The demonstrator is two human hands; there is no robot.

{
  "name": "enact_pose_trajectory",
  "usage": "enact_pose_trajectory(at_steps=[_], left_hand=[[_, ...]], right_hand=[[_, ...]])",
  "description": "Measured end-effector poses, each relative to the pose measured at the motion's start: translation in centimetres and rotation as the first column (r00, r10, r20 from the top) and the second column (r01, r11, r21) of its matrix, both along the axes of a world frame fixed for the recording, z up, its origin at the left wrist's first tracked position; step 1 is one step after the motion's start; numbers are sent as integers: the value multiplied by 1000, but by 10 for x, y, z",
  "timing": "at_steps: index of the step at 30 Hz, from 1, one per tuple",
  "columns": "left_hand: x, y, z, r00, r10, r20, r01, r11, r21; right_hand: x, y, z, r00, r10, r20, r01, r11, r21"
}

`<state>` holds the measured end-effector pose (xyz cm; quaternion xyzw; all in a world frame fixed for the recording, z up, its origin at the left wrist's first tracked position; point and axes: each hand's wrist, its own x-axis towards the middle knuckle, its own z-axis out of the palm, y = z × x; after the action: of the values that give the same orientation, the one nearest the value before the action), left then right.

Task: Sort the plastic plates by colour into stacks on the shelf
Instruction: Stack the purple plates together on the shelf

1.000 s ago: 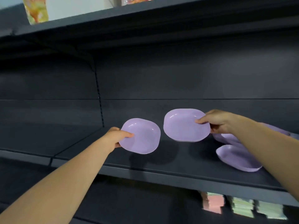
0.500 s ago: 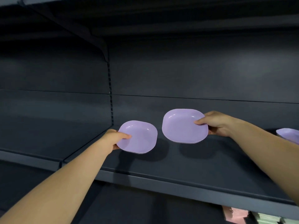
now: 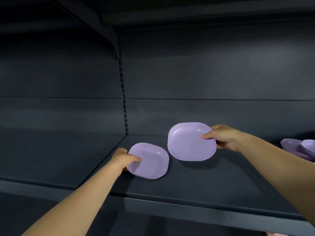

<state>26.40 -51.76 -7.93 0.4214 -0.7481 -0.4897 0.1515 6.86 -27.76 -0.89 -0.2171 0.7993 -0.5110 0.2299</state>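
While both arms reach in over it, the dark grey shelf [image 3: 196, 188] spreads beneath the hands, its slotted upright [image 3: 124, 106] rising behind the left hand. Held by the right hand [image 3: 223, 137], thumb on the inner face and fingers curled behind the rim, the larger lilac plate [image 3: 190, 142] tilts toward the camera, clear of the shelf. Lower and just left of it, not touching, the smaller lilac plate [image 3: 148, 160] is pinched at its left rim by the left hand [image 3: 124, 157], low over the shelf. Well to the right of the right hand, more lilac plates [image 3: 300, 148] lie at the frame edge.
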Motion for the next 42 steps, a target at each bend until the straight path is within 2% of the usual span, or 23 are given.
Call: enact_pose_trajectory(at_steps=[7, 16, 19, 25, 30, 42], left_hand=[[9, -32, -3, 980, -150, 129, 161, 984, -76], [9, -51, -12, 959, -254, -126, 266, 960, 86], [4, -53, -10, 950, -278, -145, 295, 949, 112], [1, -55, -6, 932, -359, -54, 360, 932, 30], [-1, -54, -6, 905, -420, 64, 423, 905, -52], [-9, -55, -9, 867, -448, 218, 482, 865, -138]], right_hand=[[25, -31, -17, 997, -75, 34, 75, 997, -11], [60, -75, -46, 985, -151, 83, 151, 989, 11], [68, -94, -52, 984, -157, 87, 153, 987, 48], [83, -118, -65, 994, -92, -60, 103, 974, 204], [88, -118, -69, 987, -85, -135, 112, 972, 205], [92, -122, -76, 989, -42, -144, 80, 960, 269]])
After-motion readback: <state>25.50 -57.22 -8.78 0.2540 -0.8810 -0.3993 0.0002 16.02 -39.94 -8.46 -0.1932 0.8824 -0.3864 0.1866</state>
